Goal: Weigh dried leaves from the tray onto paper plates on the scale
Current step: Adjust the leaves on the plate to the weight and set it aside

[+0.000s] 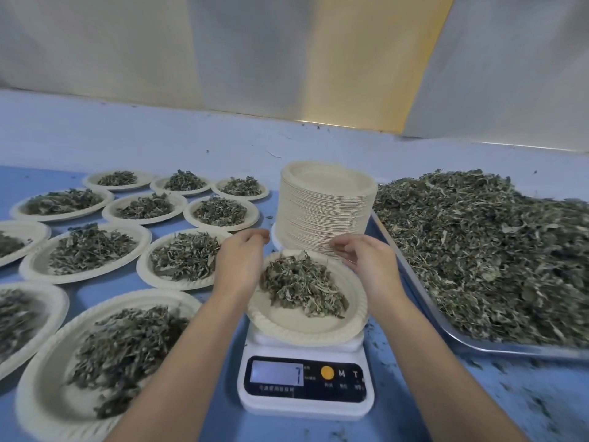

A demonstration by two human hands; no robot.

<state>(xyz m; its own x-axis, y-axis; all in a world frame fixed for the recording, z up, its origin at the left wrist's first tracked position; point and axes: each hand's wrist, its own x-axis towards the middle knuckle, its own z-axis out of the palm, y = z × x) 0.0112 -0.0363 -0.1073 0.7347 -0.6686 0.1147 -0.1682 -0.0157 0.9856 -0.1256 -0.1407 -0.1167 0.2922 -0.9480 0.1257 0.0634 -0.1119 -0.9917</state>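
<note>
Dried leaves [302, 283] lie in a loose mound on the paper plate [306, 330], which sits on the white scale [306, 400] at the middle of the blue bench [430, 403]. The scale's display [276, 373] shows a 7. My left grip [242, 260] hangs over the plate's left rim with the fingers curled together; I cannot tell whether they pinch any leaf. My right grip [360, 260] is at the plate's far right edge, fingers loosely bent with nothing in them, just in front of the tall stack of plates [325, 212]. To the right, the metal tray [510, 349] carries a broad heap of leaves [494, 250]. To the left, many filled plates [92, 250] stand in rows, near each other. Leaf crumbs dot the bench near the tray.
</note>
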